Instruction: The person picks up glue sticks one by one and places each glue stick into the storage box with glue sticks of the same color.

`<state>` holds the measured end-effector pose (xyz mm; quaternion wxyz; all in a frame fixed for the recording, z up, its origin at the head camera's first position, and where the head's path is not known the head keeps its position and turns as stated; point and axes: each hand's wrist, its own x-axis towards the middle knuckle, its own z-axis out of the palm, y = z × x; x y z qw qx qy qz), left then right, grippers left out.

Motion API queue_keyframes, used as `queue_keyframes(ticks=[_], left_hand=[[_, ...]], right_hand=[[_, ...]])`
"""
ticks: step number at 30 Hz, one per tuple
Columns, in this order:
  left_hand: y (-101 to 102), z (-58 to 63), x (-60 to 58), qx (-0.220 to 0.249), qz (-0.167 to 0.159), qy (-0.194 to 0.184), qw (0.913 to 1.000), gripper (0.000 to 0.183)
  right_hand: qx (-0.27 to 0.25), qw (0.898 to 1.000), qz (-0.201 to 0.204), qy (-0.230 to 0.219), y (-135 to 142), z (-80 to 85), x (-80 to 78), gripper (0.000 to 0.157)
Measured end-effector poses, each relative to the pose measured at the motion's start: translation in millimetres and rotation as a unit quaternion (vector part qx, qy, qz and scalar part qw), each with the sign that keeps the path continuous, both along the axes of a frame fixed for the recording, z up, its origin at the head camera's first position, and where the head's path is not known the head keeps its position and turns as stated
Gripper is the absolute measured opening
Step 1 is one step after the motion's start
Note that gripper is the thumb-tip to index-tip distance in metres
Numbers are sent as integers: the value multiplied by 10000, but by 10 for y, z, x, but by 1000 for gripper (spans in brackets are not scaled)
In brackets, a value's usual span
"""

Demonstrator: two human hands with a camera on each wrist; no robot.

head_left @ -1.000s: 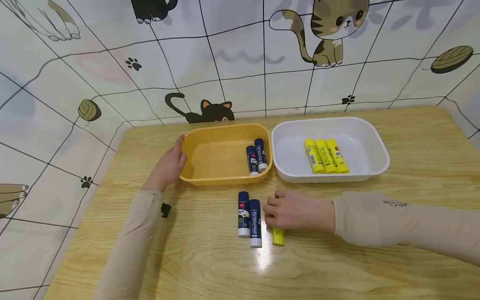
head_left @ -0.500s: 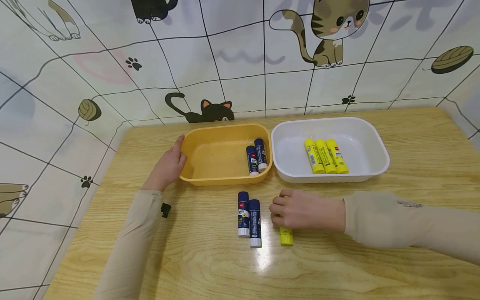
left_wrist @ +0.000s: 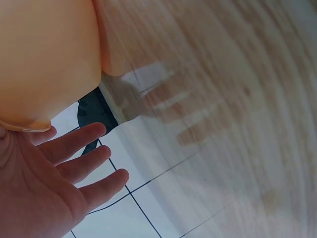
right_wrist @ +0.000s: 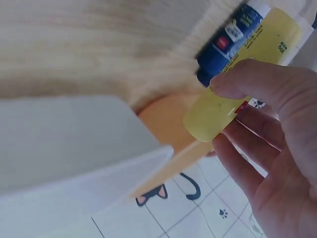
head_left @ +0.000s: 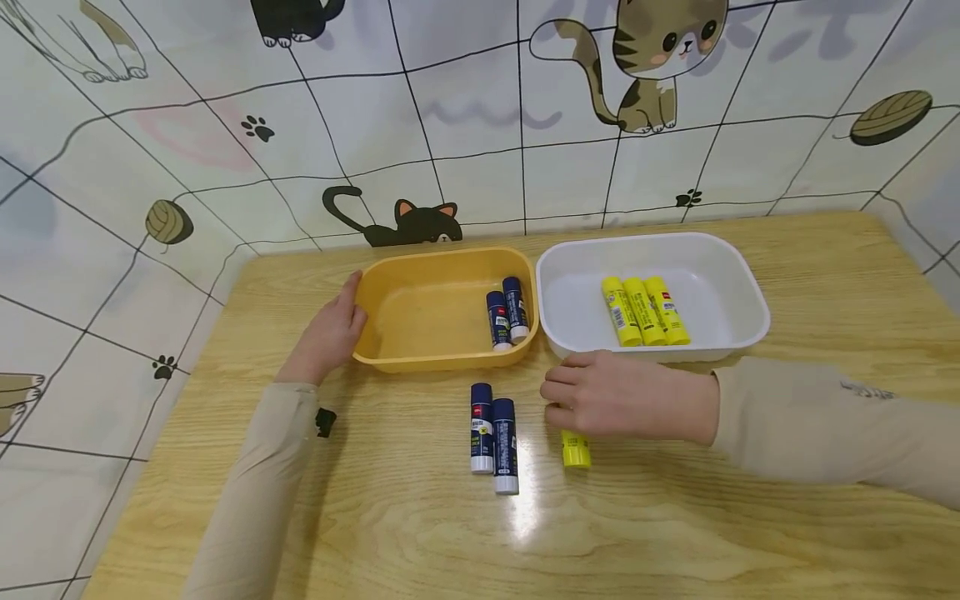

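Observation:
In the head view my right hand (head_left: 630, 396) is in front of the white tray (head_left: 723, 308), holding a yellow glue stick (head_left: 576, 452). The right wrist view shows that glue stick (right_wrist: 210, 116) pinched between thumb and fingers, tilted. My left hand (head_left: 322, 337) touches the left end of the orange tray (head_left: 420, 364), thumb at the rim. In the left wrist view the fingers (left_wrist: 81, 166) spread loosely outside the orange wall (left_wrist: 49, 54). A pair of navy glue sticks, one (head_left: 482, 429) beside the other (head_left: 506, 450), lies left of the right hand.
Three yellow glue sticks (head_left: 645, 311) lie side by side in the white tray. Two navy glue sticks (head_left: 498, 321) lean at the right end of the orange tray. Both trays stand against each other near the cat-patterned wall (head_left: 480, 125), on a wooden table (head_left: 420, 533).
My right hand has slid the yellow glue stick rightward, away from the navy pair, then moved up toward the white tray. The left hand stays at the orange tray. The head view has shifted slightly.

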<state>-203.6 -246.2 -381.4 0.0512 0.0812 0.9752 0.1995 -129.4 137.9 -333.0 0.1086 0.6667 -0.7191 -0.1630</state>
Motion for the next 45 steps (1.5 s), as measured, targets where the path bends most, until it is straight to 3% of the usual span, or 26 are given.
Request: queue_keyframes(ticks=[8,15,21,26,36,45], left_hand=[[1,13,7,4,-25,-4,10000,58],[6,8,-1,6,-32,35,10000,58],[3,13,-4,-14,-21,57,10000,58],[5,16,-2,-9,-21,12,10000,58],[-2,14,-7,-25,-4,16,10000,58],[-4,6,-2,-1,15,24,10000,58]], right_hand=[[103,9996,-270,34,57,221,-104,31],[217,9991,-348,119,131,334,-257,33],[-12,9986,-512,-146,187,414,-435,29],[121,9971,-708,-254,209,459,-575,32],[256,9930,-987,-589,254,376,-821,25],[623,9892,-1161,-637,253,74,-1072,24]])
